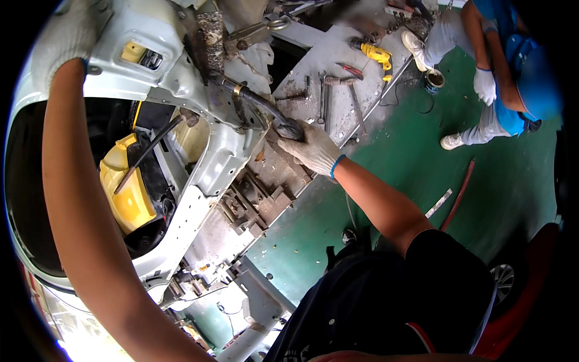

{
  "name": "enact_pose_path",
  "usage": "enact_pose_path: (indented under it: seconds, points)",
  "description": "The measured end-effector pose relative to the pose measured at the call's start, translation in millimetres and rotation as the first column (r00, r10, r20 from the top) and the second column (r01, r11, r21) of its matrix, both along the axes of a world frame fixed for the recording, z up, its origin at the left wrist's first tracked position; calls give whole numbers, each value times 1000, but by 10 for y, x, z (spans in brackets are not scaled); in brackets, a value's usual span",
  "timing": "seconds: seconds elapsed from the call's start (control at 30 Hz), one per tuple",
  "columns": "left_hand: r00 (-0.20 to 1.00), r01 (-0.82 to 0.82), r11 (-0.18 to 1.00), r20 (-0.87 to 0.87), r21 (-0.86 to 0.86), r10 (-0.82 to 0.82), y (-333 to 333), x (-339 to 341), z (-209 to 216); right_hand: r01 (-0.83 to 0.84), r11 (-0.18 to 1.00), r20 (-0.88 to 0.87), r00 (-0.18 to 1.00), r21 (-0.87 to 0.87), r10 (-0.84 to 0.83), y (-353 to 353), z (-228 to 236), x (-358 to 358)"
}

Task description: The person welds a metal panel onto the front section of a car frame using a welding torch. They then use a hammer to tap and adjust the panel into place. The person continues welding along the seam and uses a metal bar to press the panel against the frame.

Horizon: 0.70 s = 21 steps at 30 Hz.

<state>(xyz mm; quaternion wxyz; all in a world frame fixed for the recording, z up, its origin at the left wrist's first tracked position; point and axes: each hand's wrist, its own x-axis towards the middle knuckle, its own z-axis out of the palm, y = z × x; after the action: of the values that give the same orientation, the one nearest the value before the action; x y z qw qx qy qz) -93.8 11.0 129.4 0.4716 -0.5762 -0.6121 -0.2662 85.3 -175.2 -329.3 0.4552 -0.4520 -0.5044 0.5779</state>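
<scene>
Right hand (312, 148) clamped on a black hose-like tool (263, 104) by the car body (224, 158).
I see the tool, with its brass-coloured collar (237, 88), just beside the body's right edge; the left hand (65, 42) lies over the body at far left, and I cannot tell whether its fingers grip. Farther right lie a wrench (322, 99) and a yellow power drill (377, 54).

Green floor (506, 175), lightly speckled
</scene>
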Motion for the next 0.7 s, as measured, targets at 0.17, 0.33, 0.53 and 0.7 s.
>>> enact_pose_path:
  seconds: [0.17,0.33,0.53,0.7]
  points:
    - [940,184,961,324,-206,-111,-185,631,-481,25,968,-4,1000,-249,-27,-138,434,505]
    - [782,498,860,374,108,-500,143,328,-356,-73,977,-62,996,-201,61,-164,696,127]
    - [852,391,919,361,42,-379,-128,670,-550,-18,976,-90,996,-215,-2,-217,597,303]
    - [857,392,915,326,91,-400,51,543,-572,-23,984,10,1000,-178,25,-267,689,211]
